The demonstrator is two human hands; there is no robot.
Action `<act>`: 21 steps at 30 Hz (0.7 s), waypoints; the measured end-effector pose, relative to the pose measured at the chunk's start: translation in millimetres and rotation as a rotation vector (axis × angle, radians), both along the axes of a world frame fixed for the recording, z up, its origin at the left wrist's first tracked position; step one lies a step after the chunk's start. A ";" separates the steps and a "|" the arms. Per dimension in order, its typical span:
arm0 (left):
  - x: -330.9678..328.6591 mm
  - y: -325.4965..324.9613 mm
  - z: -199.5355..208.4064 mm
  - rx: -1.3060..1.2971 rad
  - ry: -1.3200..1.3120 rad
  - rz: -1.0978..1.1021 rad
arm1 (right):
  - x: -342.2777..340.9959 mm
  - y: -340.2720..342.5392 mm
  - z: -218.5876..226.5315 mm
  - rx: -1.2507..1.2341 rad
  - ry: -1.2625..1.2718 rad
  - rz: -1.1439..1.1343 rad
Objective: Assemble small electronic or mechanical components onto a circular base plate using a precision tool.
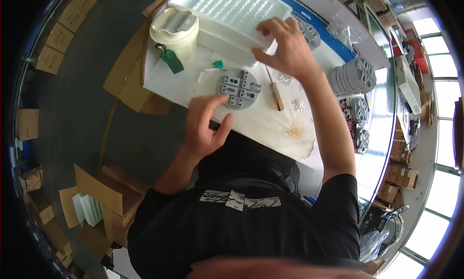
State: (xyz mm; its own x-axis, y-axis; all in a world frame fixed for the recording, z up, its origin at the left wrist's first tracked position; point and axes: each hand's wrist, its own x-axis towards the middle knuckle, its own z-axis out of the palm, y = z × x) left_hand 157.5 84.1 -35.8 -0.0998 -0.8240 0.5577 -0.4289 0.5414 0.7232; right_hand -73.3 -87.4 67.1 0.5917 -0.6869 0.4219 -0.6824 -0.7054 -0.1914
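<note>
On the white work surface lies a round grey plastic disc (pixel 244 102) with raised square blocks and slots. My left hand (pixel 205 126) is at its near left edge, index finger by the rim and thumb spread away; I see nothing in it. Over the near right edge of a ribbed white tray (pixel 232 10) is my right hand (pixel 285 49). Its fingers are bent, with a gap to the thumb and nothing visible between them. Below that hand lies a screwdriver (pixel 276 96) with a yellowish handle, its shaft toward the tray. A small green piece (pixel 218 64) sits beyond the disc.
A cream bucket (pixel 188 44) with a green tag (pixel 172 61) stands at the table's left corner. Small pale parts (pixel 298 105) and brownish bits (pixel 296 131) are scattered right of the disc. Stacked grey discs (pixel 353 78) stand farther right. Cardboard boxes (pixel 108 197) are on the floor at left.
</note>
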 end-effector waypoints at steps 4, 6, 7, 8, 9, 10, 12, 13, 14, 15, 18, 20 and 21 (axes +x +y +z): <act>-0.9 -25.2 16.6 -0.059 -0.324 0.120 | -0.9 19.6 8.5 -0.074 -0.039 -0.041; -3.6 -31.6 17.7 -0.022 -0.380 0.087 | -9.1 42.1 2.0 -0.127 -0.055 -0.066; -4.6 -36.6 17.9 -0.004 -0.435 0.076 | -13.9 59.2 -4.2 -0.016 -0.132 -0.192; -5.7 -41.3 18.2 0.011 -0.489 0.062 | -19.4 76.6 -12.9 0.093 -0.210 -0.321; -4.7 -46.4 18.2 0.013 -0.488 0.038 | -25.8 88.7 -24.3 0.200 -0.290 -0.454; -6.3 -55.7 18.5 -0.006 -0.488 -0.022 | -32.4 99.4 -45.6 0.170 -0.212 -0.505; -9.8 -68.3 17.4 -0.038 -0.481 -0.167 | -29.1 114.3 -90.9 0.134 -0.081 -0.568; -8.2 -69.9 15.5 0.032 -0.512 -0.177 | -23.6 113.9 -107.9 0.123 -0.029 -0.579; -6.0 -72.8 11.6 0.098 -0.544 -0.193 | -14.2 113.0 -112.3 0.134 -0.054 -0.605; -1.1 -72.8 13.6 0.036 -0.592 -0.151 | -5.9 111.0 -109.4 0.147 -0.090 -0.621; -4.1 -62.8 31.7 -0.061 -0.612 -0.132 | -12.4 127.0 -76.7 0.189 -0.208 -0.668; -11.7 -53.3 36.0 -0.084 -0.601 -0.130 | -30.1 154.0 -52.5 0.166 -0.340 -0.723; -20.4 -46.5 36.3 -0.094 -0.534 -0.183 | -44.8 167.9 -50.0 0.168 -0.345 -0.741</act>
State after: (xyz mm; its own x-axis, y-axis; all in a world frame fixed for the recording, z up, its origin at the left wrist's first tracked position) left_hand 137.1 37.6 0.5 -0.5240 -0.7163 0.4607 -0.6148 0.6925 0.3774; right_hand -118.2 80.5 17.2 -0.1823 -0.9173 0.3541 -0.8422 -0.0401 -0.5376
